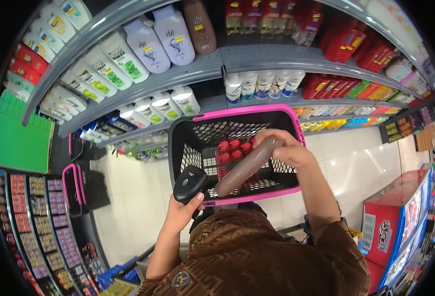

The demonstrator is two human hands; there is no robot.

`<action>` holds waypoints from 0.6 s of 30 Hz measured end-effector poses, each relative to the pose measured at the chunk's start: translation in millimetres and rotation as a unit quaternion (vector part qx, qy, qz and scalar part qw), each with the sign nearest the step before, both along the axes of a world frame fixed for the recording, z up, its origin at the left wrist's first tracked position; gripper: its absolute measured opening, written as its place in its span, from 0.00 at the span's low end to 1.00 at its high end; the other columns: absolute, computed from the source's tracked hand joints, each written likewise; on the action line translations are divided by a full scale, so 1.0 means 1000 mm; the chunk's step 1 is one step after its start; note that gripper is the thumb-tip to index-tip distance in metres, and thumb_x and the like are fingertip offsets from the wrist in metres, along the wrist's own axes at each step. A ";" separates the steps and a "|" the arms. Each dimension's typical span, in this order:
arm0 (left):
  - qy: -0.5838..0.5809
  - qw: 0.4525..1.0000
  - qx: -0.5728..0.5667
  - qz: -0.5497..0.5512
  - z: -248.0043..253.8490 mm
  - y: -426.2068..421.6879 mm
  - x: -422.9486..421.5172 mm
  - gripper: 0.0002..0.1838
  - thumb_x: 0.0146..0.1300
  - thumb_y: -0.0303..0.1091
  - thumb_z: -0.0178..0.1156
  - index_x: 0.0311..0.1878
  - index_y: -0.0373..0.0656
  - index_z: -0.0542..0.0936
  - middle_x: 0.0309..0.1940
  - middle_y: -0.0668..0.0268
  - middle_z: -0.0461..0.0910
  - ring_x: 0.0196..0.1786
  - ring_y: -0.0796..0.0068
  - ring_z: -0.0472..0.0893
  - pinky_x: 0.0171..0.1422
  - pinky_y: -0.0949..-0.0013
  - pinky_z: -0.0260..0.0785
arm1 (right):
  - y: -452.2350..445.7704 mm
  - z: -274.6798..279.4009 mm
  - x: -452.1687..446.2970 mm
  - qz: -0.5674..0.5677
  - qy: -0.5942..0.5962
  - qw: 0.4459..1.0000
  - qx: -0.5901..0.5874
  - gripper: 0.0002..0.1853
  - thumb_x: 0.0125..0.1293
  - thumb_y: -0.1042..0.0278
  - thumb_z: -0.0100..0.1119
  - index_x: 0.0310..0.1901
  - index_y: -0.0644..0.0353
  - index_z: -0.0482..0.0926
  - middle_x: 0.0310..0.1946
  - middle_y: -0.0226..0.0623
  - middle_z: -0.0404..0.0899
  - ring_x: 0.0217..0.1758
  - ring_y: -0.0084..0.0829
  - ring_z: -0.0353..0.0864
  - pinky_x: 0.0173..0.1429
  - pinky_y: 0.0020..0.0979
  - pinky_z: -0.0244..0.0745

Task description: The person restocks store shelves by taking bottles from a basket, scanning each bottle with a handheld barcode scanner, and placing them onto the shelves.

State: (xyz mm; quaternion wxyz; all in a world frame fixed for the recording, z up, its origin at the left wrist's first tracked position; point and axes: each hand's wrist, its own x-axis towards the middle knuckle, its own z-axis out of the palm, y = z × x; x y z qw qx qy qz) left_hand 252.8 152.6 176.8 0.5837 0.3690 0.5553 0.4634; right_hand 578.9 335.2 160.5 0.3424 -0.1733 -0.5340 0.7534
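Observation:
My right hand [292, 149] grips one end of a brown bottle [244, 170], tilted above a black shopping basket [177, 148] with a pink rim. Its label side does not show. Wrapped round the handle of a black handheld barcode scanner [189, 185] is my left hand [184, 211], near the basket's front left corner. Inside the basket stand several bottles with red caps [236, 154], partly covered by the brown bottle. A similar brown bottle [200, 27] stands on the upper shelf beside lilac bottles [173, 37].
Curved-looking shelves [271, 61] of shampoo and red bottles run behind the basket. Another black basket with pink handles [93, 187] sits on the floor to the left. A red and blue display stand [392, 212] is at the right. Pale floor tiles [133, 197] lie between.

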 end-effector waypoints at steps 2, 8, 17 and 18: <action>-0.032 0.999 0.023 -0.034 0.015 0.003 -0.009 0.13 0.72 0.31 0.68 0.54 0.34 0.82 0.37 0.67 0.84 0.32 0.80 0.82 0.39 0.73 0.77 | -0.021 0.007 -0.041 -0.071 0.244 0.945 -0.203 0.29 0.63 0.49 0.67 0.59 0.59 0.75 0.53 0.38 0.76 0.58 0.43 0.80 0.68 0.54 0.72; -0.037 0.978 0.010 -0.206 0.042 -0.018 -0.071 0.14 0.67 0.27 0.71 0.54 0.35 0.83 0.40 0.67 0.87 0.36 0.81 0.83 0.43 0.73 0.77 | -0.060 -0.002 -0.130 -0.195 0.237 0.868 -0.391 0.23 0.68 0.43 0.60 0.52 0.55 0.77 0.35 0.33 0.76 0.33 0.32 0.77 0.40 0.42 0.76; 0.094 0.921 0.053 -0.375 0.039 -0.035 -0.142 0.16 0.57 0.29 0.78 0.46 0.34 0.86 0.37 0.67 0.89 0.41 0.84 0.81 0.50 0.71 0.76 | -0.121 0.019 -0.200 -0.123 0.138 0.910 -0.371 0.20 0.74 0.45 0.59 0.52 0.54 0.77 0.35 0.34 0.76 0.31 0.31 0.78 0.37 0.38 0.76; 0.088 0.917 0.034 -0.387 0.040 -0.036 -0.146 0.16 0.57 0.31 0.78 0.46 0.35 0.86 0.37 0.67 0.89 0.42 0.84 0.81 0.50 0.71 0.76 | -0.123 0.020 -0.206 -0.132 0.121 0.915 -0.362 0.20 0.74 0.45 0.59 0.52 0.54 0.77 0.35 0.34 0.77 0.32 0.32 0.78 0.38 0.38 0.77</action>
